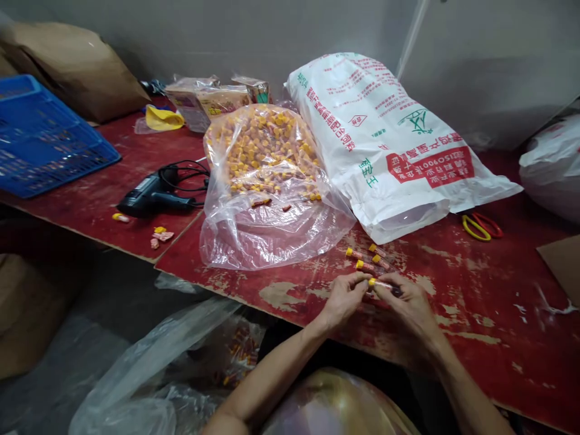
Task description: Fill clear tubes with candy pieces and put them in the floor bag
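A small clear tube with a yellow cap (pixel 372 282) is between my two hands, just above the red table. My right hand (pixel 410 305) is closed around the tube's body. At the capped end, my left hand (pixel 347 297) has its thumb and finger pinched together, touching the cap. Just beyond my fingers lie several similar yellow-capped tubes (pixel 365 266) with reddish contents. Farther back, an open clear plastic bag (pixel 272 235) holds a heap of yellow-capped pieces (pixel 272 145).
A white printed sack (pixel 385 133) leans at the back right, with scissors (pixel 481 227) beside it. To the left are a dark heat gun (pixel 154 192), a blue crate (pixel 49 133) and a brown paper bag (pixel 72 66). Clear plastic bags (pixel 181 362) hang below the table edge.
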